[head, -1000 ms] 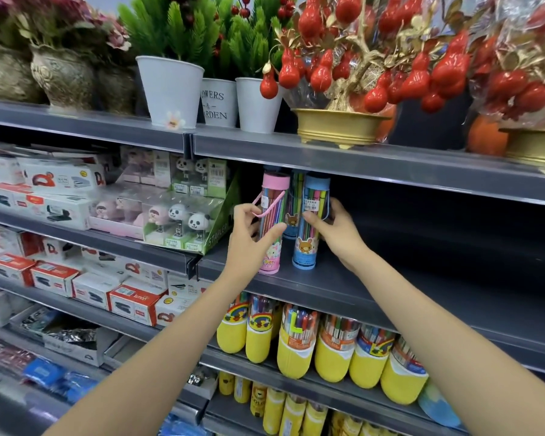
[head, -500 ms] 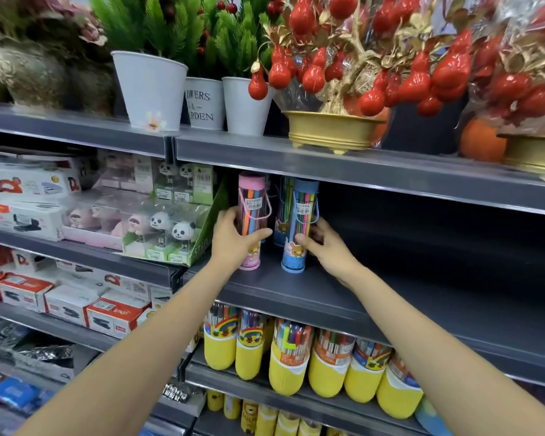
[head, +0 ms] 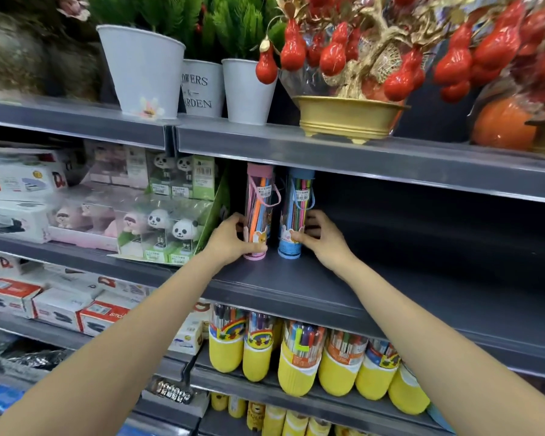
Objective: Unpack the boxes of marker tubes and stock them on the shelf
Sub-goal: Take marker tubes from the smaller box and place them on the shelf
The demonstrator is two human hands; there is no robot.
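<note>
Gripping: left hand (head: 233,237) curled round pink tube (head: 258,212)
Right hand (head: 320,237): curled round blue tube (head: 296,212)
Tubes: upright on shelf (head: 296,287)

Both tubes (head: 256,212) pushed deeper onto shelf (head: 296,284), set down.

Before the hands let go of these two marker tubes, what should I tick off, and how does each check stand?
1. Pink marker tube upright on the dark shelf: ok.
2. Blue marker tube upright beside it, a narrow gap between them: ok.
3. Both bases set back from the shelf's front edge: ok.
4. Left hand grips the pink tube low down, right hand grips the blue one low down: ok, both steadied.
5. Shelf space to the right of the blue tube free for more stock: ok.
6. A third tube behind these two: cannot tell, the tubes block the view.
</note>
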